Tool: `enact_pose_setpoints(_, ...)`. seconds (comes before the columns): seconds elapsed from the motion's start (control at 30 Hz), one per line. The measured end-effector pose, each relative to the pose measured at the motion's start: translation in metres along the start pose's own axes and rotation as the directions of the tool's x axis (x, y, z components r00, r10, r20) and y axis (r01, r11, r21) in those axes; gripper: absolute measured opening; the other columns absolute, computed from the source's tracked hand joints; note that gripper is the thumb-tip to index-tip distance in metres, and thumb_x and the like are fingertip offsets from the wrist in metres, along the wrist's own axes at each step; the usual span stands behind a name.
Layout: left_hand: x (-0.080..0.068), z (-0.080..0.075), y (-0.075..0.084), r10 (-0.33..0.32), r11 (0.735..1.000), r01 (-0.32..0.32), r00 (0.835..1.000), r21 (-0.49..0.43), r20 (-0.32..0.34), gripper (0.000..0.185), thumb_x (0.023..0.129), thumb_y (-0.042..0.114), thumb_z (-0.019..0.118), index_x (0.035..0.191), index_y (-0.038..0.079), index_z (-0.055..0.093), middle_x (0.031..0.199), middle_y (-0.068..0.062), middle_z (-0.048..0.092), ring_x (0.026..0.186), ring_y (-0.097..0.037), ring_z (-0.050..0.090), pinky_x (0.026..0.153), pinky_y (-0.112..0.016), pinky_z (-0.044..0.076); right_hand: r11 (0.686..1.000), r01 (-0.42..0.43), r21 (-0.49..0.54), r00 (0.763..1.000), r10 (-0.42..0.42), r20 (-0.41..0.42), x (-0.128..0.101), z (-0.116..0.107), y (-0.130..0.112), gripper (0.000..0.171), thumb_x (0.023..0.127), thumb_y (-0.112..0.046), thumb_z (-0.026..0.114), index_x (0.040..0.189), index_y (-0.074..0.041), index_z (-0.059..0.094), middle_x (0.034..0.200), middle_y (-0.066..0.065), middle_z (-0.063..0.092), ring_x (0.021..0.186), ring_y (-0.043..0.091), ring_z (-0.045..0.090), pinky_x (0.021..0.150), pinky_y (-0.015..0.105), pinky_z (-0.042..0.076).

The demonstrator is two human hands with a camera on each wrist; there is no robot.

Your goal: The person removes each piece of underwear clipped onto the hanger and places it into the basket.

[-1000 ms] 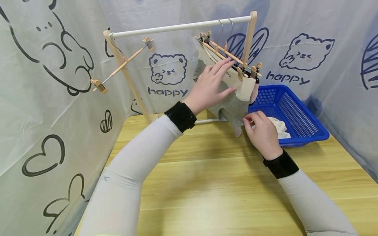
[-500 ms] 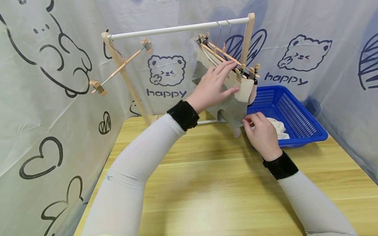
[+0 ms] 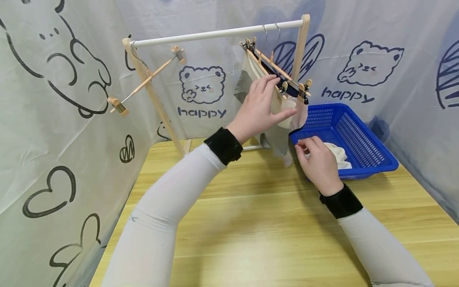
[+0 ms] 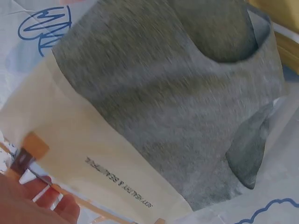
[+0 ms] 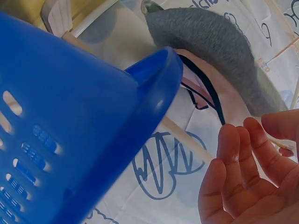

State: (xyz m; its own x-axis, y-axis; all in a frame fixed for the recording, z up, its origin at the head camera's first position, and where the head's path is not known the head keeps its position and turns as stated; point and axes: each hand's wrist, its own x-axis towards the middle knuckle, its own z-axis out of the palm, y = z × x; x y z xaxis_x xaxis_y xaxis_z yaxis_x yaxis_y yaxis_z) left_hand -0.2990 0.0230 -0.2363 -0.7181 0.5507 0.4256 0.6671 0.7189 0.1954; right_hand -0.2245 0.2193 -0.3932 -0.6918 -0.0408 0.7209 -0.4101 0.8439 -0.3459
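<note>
Notably, my left hand (image 3: 255, 109), thumb apart, meets the hanger (image 4: 84, 202); my right hand (image 3: 320, 164) is relaxed, unloaded. I'd guide gently, sparing the clip (image 4: 35, 146).

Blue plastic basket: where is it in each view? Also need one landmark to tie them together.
Head: the blue plastic basket is right of centre, partly hidden by the right hand.
Left wrist: not visible.
Right wrist: fills the left side, rim corner reaching toward upper middle.
Shared landmark: the grey-and-cream garment, left of the basket in head, across most of left wrist, grey part upper right of centre in right wrist.
</note>
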Motion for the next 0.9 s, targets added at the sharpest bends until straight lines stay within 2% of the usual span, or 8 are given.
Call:
enact_pose_setpoints(0.1,-0.002,0.003,0.003,-0.061,0.995,0.060,0.998,-0.074,-0.013,0.089,0.095,0.067,0.058,0.159,0.011,0.031,0.167,-0.004,0.025,0.155,-0.019,0.021,0.126,-0.026,0.021,1.000,0.003,-0.004,1.000,-0.003,-0.002,0.000,0.000,0.000,0.013,0.098,-0.010,0.070,0.102,0.002,0.069,0.093,0.018,0.062,0.082,0.031,0.065,0.068,0.046,0.054)
enact_pose_setpoints(0.2,-0.003,0.005,0.005,-0.120,0.978,0.110,0.992,-0.178,-0.044,0.083,0.098,0.062,0.057,0.158,0.009,0.033,0.167,-0.003,0.024,0.154,-0.018,0.023,0.125,-0.026,0.023,1.000,0.001,-0.008,1.000,-0.001,-0.001,0.000,0.001,0.000,0.013,0.098,-0.011,0.070,0.101,0.002,0.068,0.093,0.018,0.063,0.081,0.032,0.066,0.067,0.046,0.055)
enact_pose_setpoints(0.37,-0.007,0.009,0.007,-0.191,0.947,0.153,0.975,-0.283,-0.110,0.071,0.101,0.050,0.061,0.154,0.008,0.039,0.165,-0.007,0.021,0.150,-0.021,0.027,0.122,-0.030,0.029,1.000,0.000,-0.004,1.000,0.000,-0.008,0.000,0.002,0.000,0.012,0.098,-0.009,0.070,0.101,0.002,0.069,0.092,0.018,0.063,0.081,0.033,0.067,0.066,0.046,0.055)
enact_pose_setpoints(0.63,-0.007,0.011,0.006,-0.260,0.920,0.165,0.936,-0.355,-0.238,0.051,0.102,0.034,0.064,0.143,0.007,0.051,0.136,-0.010,0.037,0.127,-0.021,0.040,0.107,-0.026,0.035,1.000,0.005,-0.001,1.000,-0.005,-0.003,-0.001,0.002,0.000,0.012,0.098,-0.010,0.070,0.102,0.001,0.069,0.094,0.018,0.063,0.083,0.032,0.066,0.066,0.046,0.055)
enact_pose_setpoints(0.77,-0.008,0.010,0.005,-0.294,0.897,0.172,0.919,-0.407,-0.261,0.048,0.102,0.030,0.065,0.143,0.007,0.052,0.131,-0.010,0.042,0.119,-0.020,0.047,0.100,-0.025,0.039,1.000,0.010,0.000,1.000,-0.010,-0.002,-0.001,0.003,0.000,0.012,0.098,-0.011,0.070,0.102,0.001,0.069,0.095,0.018,0.063,0.083,0.030,0.066,0.067,0.045,0.055)
enact_pose_setpoints(0.9,-0.009,0.010,0.005,-0.315,0.882,0.178,0.911,-0.437,-0.266,0.048,0.102,0.027,0.064,0.144,0.007,0.052,0.131,-0.011,0.046,0.112,-0.017,0.051,0.092,-0.024,0.042,1.000,0.008,-0.003,1.000,-0.008,-0.002,-0.001,0.003,0.000,0.013,0.099,-0.012,0.070,0.102,0.001,0.069,0.095,0.018,0.063,0.083,0.030,0.066,0.069,0.045,0.056)
